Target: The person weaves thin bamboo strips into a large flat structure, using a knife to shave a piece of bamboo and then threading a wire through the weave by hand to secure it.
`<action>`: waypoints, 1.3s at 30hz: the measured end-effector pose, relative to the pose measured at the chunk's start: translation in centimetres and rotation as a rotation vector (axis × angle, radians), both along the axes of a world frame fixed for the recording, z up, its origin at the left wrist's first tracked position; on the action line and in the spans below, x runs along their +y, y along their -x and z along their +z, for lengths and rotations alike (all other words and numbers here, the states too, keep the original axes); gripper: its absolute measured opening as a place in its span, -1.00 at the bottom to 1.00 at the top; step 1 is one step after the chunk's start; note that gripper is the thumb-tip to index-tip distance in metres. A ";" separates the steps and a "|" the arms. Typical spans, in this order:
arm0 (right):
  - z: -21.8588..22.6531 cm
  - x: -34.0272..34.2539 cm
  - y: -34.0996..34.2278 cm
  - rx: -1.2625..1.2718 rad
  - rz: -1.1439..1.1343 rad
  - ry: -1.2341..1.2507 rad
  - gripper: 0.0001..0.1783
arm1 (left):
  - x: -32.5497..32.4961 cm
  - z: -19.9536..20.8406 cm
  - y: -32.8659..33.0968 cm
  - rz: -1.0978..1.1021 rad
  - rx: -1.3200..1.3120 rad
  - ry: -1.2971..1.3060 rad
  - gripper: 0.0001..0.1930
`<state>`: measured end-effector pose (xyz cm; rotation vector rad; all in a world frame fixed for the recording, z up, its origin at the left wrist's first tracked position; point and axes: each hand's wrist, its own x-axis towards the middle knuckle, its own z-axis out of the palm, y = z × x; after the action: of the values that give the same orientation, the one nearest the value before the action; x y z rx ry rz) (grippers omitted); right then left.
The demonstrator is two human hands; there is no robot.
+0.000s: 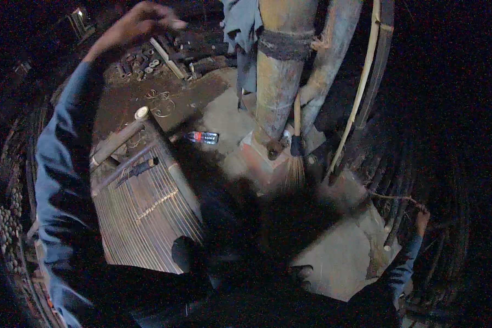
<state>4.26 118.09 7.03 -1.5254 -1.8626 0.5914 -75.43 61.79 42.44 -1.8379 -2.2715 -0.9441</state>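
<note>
Red-labelled bottle (203, 137) lying on floor

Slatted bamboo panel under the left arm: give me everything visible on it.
The slatted panel looks like thin bamboo strips laid side by side, bound by a few cross rows, framed by thicker poles along its top and right edges. It lies flat and skewed on the dirt floor. A dark knife-like tool rests on its upper part. The left hand is raised beyond it, not touching.

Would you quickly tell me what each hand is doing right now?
Left hand: raised over the dirt floor, fingers pinching a small pale piece.
Right hand: at the dark right edge; open or closed cannot be told.
</note>
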 end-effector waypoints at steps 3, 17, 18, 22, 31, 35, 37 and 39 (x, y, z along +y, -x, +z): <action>-0.3 -1.6 -0.6 -0.116 -0.088 -0.024 -0.50 | 3.9 -0.6 -0.9 -0.290 -0.064 0.030 -0.77; 17.1 -29.8 40.6 0.551 0.872 -0.071 -0.48 | 15.1 -8.1 -12.9 -0.641 -0.295 0.186 -0.75; 17.7 -31.3 42.7 0.673 0.931 -0.009 -0.48 | 15.5 -8.5 -13.3 -0.637 -0.311 0.186 -0.76; 17.7 -31.6 45.6 0.691 1.112 0.351 -0.65 | 15.1 -10.0 -12.8 -0.554 -0.270 0.144 -0.75; 17.5 -30.3 47.6 0.652 0.985 0.512 -0.82 | 4.7 -19.8 -12.0 0.180 -0.766 -0.523 -0.87; 17.9 -31.3 47.7 0.469 1.052 0.438 -0.82 | 3.9 -24.2 -23.3 -0.190 -1.573 -0.074 -0.77; 18.0 -31.4 47.9 0.366 1.094 0.362 -0.81 | 6.4 -25.0 -24.6 -0.190 -1.726 -0.144 -0.70; 16.6 -32.0 47.8 0.339 1.183 0.267 -0.81 | 7.5 -24.4 -24.5 -0.146 -1.794 -0.328 -0.70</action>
<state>-43.55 86.13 23.60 -0.2318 -2.3101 1.5359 -50.89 69.31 18.00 -0.7991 -1.8907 -3.6181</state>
